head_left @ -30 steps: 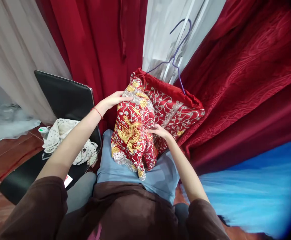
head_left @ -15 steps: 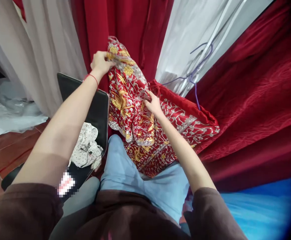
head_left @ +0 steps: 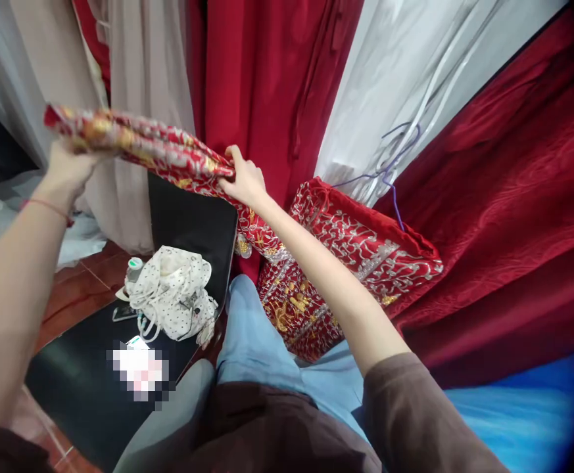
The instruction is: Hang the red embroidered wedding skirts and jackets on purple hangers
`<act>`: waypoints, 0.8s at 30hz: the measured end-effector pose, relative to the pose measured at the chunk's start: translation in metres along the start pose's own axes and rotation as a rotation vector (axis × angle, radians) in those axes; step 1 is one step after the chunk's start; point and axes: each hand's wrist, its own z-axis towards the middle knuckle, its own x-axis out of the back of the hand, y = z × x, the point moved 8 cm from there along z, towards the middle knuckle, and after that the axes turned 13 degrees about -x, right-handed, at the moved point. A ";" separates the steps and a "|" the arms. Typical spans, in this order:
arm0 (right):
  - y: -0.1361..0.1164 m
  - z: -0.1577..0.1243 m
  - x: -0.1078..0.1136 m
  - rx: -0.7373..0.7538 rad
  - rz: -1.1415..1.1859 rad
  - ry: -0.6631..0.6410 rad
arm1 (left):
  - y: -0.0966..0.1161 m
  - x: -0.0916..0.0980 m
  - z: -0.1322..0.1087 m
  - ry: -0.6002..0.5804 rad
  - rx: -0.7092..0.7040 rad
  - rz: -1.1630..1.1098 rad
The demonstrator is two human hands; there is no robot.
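Both arms are stretched forward (the left wider). The left hand point(head_left: 70, 167) is clenched, the right hand point(head_left: 244, 180) pinched shut.

- one view only, from a camera worn on the person's head.
- it faces forward and steeply down, so the blue-jeaned lap point(head_left: 252, 335) lies at the bottom edge.
- it sits close: the forearms fill the foreground, with the left hand point(head_left: 67, 167) near the left edge and the right hand point(head_left: 244, 184) near the middle, both gripping an embroidered red cloth point(head_left: 158, 148) held up at arm's reach.
- furthest off are the red curtains point(head_left: 267, 79) ahead and a black chair point(head_left: 192, 217) to the left.
- the right corners are dark.
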 end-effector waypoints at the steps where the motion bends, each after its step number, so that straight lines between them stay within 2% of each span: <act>1: -0.001 -0.006 -0.006 -0.004 -0.051 -0.015 | -0.010 0.009 -0.021 0.007 0.052 0.034; 2: -0.002 -0.013 -0.011 -0.006 -0.104 -0.033 | -0.021 0.011 -0.042 -0.050 0.116 0.093; 3: -0.002 -0.019 -0.017 -0.001 -0.156 -0.055 | -0.029 0.005 -0.062 -0.167 0.134 0.123; 4: -0.003 -0.025 -0.022 0.013 -0.204 -0.079 | -0.032 -0.002 -0.080 -0.271 0.090 0.124; 5: -0.003 -0.030 -0.027 0.036 -0.243 -0.099 | -0.032 -0.008 -0.095 -0.347 0.012 0.133; 7: -0.006 -0.038 -0.036 0.106 -0.302 -0.121 | -0.024 -0.025 -0.125 -0.577 -0.222 0.232; 9: -0.009 -0.043 -0.043 0.182 -0.350 -0.116 | -0.019 -0.033 -0.146 -0.707 -0.380 0.343; 11: -0.011 -0.046 -0.049 0.230 -0.401 -0.104 | -0.012 -0.030 -0.151 -0.730 -0.445 0.451; 14: -0.015 -0.048 -0.058 0.225 -0.483 -0.126 | 0.007 -0.023 -0.131 -0.640 -0.442 0.584; 16: -0.020 -0.048 -0.062 0.199 -0.533 -0.147 | 0.031 -0.027 -0.108 -0.565 -0.418 0.631; 18: -0.026 -0.049 -0.062 0.174 -0.576 -0.144 | 0.066 -0.046 -0.087 -0.534 -0.438 0.639; 21: -0.034 -0.056 -0.057 0.169 -0.607 -0.116 | 0.136 -0.094 -0.068 -0.551 -0.548 0.588; 24: -0.040 -0.077 -0.057 0.302 -0.510 -0.195 | 0.209 -0.155 -0.072 -0.631 -0.678 0.493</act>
